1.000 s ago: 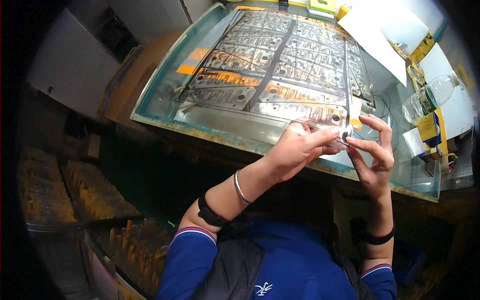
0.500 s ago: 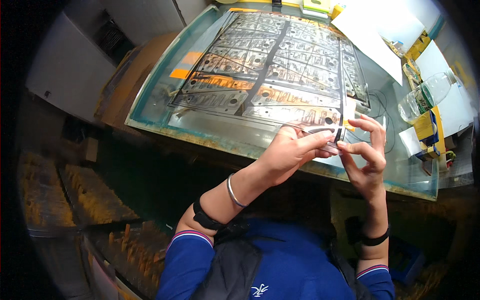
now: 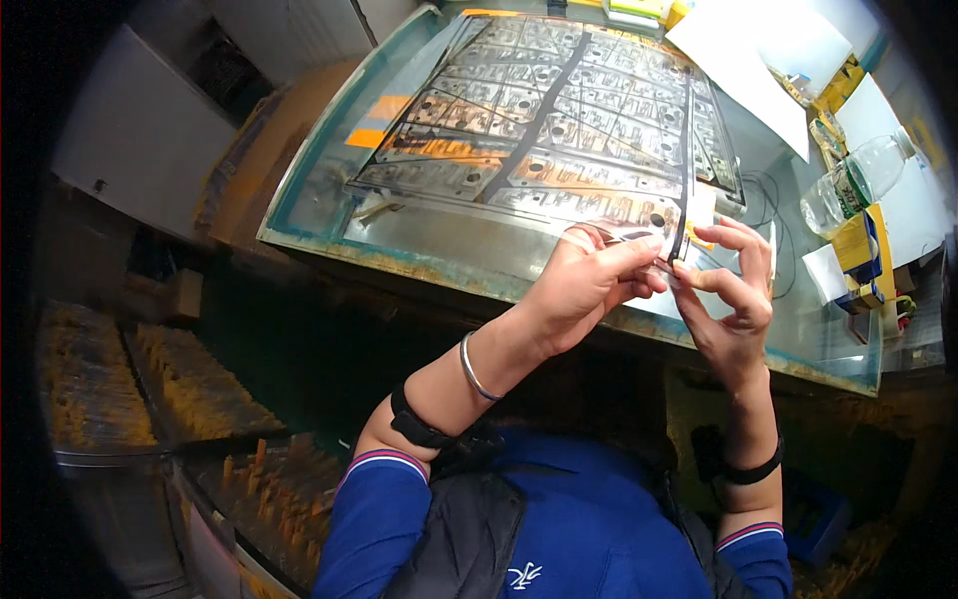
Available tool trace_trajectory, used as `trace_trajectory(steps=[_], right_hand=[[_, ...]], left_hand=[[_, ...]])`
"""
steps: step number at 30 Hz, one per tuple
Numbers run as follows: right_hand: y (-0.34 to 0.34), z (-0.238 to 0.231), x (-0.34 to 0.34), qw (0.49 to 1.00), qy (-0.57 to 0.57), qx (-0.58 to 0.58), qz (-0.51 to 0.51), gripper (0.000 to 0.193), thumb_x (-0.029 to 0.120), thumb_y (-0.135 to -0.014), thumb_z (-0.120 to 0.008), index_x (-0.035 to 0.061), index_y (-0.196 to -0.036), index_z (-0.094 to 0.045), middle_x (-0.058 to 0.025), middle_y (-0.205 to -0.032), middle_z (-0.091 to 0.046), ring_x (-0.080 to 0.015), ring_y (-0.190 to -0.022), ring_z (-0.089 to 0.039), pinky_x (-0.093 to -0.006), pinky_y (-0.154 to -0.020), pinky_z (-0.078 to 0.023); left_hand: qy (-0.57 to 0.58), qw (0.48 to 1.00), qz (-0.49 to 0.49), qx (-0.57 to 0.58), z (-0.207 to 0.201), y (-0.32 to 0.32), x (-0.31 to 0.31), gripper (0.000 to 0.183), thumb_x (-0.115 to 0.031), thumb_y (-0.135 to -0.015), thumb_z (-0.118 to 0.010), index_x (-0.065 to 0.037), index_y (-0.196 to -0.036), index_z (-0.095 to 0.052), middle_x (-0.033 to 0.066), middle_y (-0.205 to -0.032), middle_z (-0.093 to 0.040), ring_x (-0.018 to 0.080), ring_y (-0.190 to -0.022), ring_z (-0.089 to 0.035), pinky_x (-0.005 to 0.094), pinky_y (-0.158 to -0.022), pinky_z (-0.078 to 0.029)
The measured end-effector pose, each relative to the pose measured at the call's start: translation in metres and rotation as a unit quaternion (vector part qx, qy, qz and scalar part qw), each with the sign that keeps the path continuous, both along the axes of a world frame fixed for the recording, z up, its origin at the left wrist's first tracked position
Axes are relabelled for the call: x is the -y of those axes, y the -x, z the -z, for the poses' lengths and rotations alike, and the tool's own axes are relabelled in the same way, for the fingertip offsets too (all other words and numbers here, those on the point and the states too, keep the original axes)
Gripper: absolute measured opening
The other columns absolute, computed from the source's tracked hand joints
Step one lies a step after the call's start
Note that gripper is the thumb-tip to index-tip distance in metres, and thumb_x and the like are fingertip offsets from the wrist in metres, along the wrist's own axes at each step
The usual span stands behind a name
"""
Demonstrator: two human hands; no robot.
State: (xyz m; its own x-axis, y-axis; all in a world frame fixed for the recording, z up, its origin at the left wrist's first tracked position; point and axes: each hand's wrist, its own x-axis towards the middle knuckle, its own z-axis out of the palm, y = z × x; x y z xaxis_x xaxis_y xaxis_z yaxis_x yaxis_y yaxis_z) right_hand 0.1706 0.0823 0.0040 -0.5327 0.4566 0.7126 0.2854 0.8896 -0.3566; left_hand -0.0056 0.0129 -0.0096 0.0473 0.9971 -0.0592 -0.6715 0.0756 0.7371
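Observation:
My left hand (image 3: 584,285) and my right hand (image 3: 733,299) meet over the near edge of a glass-topped table (image 3: 329,195). Between their fingertips they pinch a small clear film piece (image 3: 667,262) with a dark strip along it. Just beyond the hands lies a large sheet of transparent printed film (image 3: 559,130) covered with rows of grey patterned panels and split by dark lines. A metal bangle and a black band sit on my left wrist, a black band on my right.
A plastic water bottle (image 3: 848,185), a yellow box (image 3: 866,250) and white paper sheets (image 3: 748,60) stand at the table's right. Metal trays of small orange parts (image 3: 110,389) sit low on the left. A grey cabinet (image 3: 130,140) is beyond them.
Both hands have shifted slightly left and nearer the table's edge, still pinching the small film piece together; the view has tilted a little.

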Motion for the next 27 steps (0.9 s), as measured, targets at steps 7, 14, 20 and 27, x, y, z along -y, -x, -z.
trace_trajectory(steps=[7, 14, 20, 27], right_hand=[[-0.006, -0.007, -0.003, 0.999, 0.002, -0.034, -0.006, 0.022, 0.001, -0.063, -0.08, 0.0127, -0.081, -0.074, -0.0084, -0.101, -0.063, -0.029, -0.107, -0.056, -0.0388, -0.089, -0.041], [-0.012, -0.008, 0.001, 0.998, -0.04, -0.037, 0.026, 0.02, 0.001, -0.063, -0.078, 0.0093, -0.079, -0.069, -0.0036, -0.09, -0.064, -0.0279, -0.1, -0.057, -0.0387, -0.089, -0.039], [-0.015, -0.006, 0.0, 0.997, -0.06, -0.042, 0.034, 0.016, 0.003, -0.066, -0.076, 0.0106, -0.077, -0.067, -0.0011, -0.083, -0.063, -0.024, -0.093, -0.058, -0.0381, -0.09, -0.035], [-0.021, -0.006, -0.002, 0.993, -0.084, -0.078, 0.038, 0.016, 0.002, -0.068, -0.075, 0.011, -0.078, -0.067, -0.0006, -0.081, -0.064, -0.0214, -0.087, -0.059, -0.0381, -0.09, -0.035]], left_hand=[[0.069, 0.997, 0.033, 0.024, -0.008, -0.003, -0.002, 0.022, -0.016, -0.089, -0.066, -0.004, -0.108, -0.062, 0.0032, -0.095, -0.066, 0.0113, -0.079, -0.062, 0.0258, -0.07, -0.05], [-0.051, 0.939, 0.097, -0.326, -0.018, 0.0, 0.004, 0.037, -0.033, -0.09, -0.067, 0.0, -0.106, -0.066, 0.0022, -0.085, -0.065, 0.008, -0.067, -0.057, 0.0238, -0.057, -0.048], [-0.293, 0.65, -0.15, -0.686, -0.002, -0.002, 0.02, 0.02, -0.022, -0.086, -0.068, -0.002, -0.088, -0.066, 0.0084, -0.075, -0.062, 0.0212, -0.065, -0.06, 0.0352, -0.059, -0.05], [-0.371, 0.616, -0.133, -0.682, 0.002, -0.025, 0.015, 0.05, -0.033, -0.086, -0.068, 0.005, -0.117, -0.056, 0.0218, -0.113, -0.06, 0.036, -0.105, -0.058, 0.0408, -0.09, -0.046]])
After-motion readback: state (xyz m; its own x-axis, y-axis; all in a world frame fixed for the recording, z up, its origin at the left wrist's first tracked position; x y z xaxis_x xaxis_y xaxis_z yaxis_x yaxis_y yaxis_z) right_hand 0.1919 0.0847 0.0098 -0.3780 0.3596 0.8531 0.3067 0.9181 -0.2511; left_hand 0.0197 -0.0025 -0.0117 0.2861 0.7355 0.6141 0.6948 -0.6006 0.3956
